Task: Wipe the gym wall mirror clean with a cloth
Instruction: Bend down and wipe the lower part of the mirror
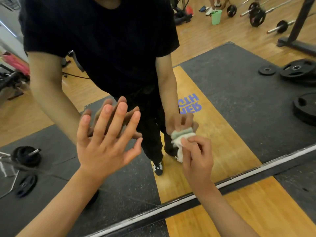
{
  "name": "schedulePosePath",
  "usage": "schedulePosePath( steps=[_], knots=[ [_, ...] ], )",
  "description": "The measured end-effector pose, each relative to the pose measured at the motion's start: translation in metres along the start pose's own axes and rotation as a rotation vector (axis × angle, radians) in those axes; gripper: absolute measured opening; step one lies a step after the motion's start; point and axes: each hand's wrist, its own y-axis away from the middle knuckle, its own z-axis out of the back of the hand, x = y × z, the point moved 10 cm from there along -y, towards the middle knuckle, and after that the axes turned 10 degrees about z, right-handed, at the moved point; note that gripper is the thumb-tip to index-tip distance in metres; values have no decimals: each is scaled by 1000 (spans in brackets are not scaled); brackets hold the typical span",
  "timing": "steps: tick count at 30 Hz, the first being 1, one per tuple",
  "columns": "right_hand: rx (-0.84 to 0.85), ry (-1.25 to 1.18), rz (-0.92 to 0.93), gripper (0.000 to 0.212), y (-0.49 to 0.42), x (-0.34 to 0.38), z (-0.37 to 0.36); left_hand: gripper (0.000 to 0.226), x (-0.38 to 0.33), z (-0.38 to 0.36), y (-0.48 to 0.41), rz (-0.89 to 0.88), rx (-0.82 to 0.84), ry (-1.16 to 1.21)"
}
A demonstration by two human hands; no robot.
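The wall mirror fills most of the view, its lower edge a white strip running from bottom left up to the right. My left hand is spread flat with straight fingers, the fingertips at the glass and meeting their reflection. My right hand grips a bunched white and pale green cloth and holds it against the lower part of the mirror. The reflection shows a person in a black shirt with both hands mirrored.
The floor below the mirror is wood planking flanked by black rubber matting. Reflected in the glass are weight plates, barbells, a green bucket, a rack post and another person's feet at the top.
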Motion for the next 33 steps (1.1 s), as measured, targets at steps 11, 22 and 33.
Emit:
schedulePosePath(
  steps=[11,22,33],
  knots=[
    [-75,-146,9,11,-88,59,9,91,-1,0,1,0,-12,1],
    [-273,-186,-504,4,1,-12,12,91,-2,0,0,-2,-3,7],
    [-266,-30,-256,15,-16,-7,20,90,-2,0,-1,-9,3,18]
  ],
)
